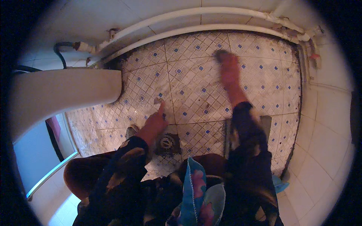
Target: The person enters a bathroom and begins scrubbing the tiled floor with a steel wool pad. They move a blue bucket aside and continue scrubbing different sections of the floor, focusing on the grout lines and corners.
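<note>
My right hand (pixel 229 69) is blurred and reaches far out over the tiled floor (pixel 195 82). It is closed on a small dark pad (pixel 221 56), pressed to the tiles; its exact kind is too blurred to tell. My left hand (pixel 155 123) hangs over the floor nearer my knees, its index finger stretched forward. At that fingertip shows a small pale scrap or patch (pixel 158 100); whether I hold or only touch it is unclear. Just below this hand lies a round metal floor drain (pixel 167 141) in a dark, dirty square. Brown grime marks many of the patterned tiles.
At left a smooth pale fixture (pixel 73 87) overhangs the floor, with a dark hose (pixel 60 52) behind it. Two white pipes (pixel 198 27) run along the far wall. A tap with a red handle (pixel 314 57) is at right. A striped shoe (pixel 131 131) shows beside my left wrist.
</note>
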Demonstrator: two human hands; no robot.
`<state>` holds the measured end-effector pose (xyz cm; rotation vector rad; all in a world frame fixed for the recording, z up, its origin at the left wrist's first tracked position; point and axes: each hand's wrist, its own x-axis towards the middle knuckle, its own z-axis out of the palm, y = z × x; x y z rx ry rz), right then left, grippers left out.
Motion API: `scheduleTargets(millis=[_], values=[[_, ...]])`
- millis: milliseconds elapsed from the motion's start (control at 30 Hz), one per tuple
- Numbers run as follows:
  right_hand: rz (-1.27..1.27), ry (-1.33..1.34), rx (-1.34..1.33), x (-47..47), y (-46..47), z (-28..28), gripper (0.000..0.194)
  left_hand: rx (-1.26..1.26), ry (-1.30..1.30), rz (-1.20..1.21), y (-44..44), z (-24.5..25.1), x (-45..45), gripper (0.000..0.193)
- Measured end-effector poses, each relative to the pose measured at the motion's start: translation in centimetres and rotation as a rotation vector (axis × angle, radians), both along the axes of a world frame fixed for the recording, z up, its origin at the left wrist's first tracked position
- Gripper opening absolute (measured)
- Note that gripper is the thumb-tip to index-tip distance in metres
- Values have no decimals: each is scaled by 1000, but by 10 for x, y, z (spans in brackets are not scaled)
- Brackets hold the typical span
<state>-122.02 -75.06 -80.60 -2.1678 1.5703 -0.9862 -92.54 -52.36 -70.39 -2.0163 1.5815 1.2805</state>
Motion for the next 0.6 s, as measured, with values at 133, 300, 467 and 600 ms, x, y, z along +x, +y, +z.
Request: scheduleTargets(millis=[133,300,467,600], values=[[0,252,-45,-1,24,29,35,6,31,137,-1,-6,-10,97],[778,228,259,98,188,43,42,72,-74,-18,-10,6,-7,99],[247,290,236,-18,121,10,39,-38,-28,-86,-3,-8,10,101],[-250,491,243,-77,67,10,44,-131,47,21,5,-23,7,98]])
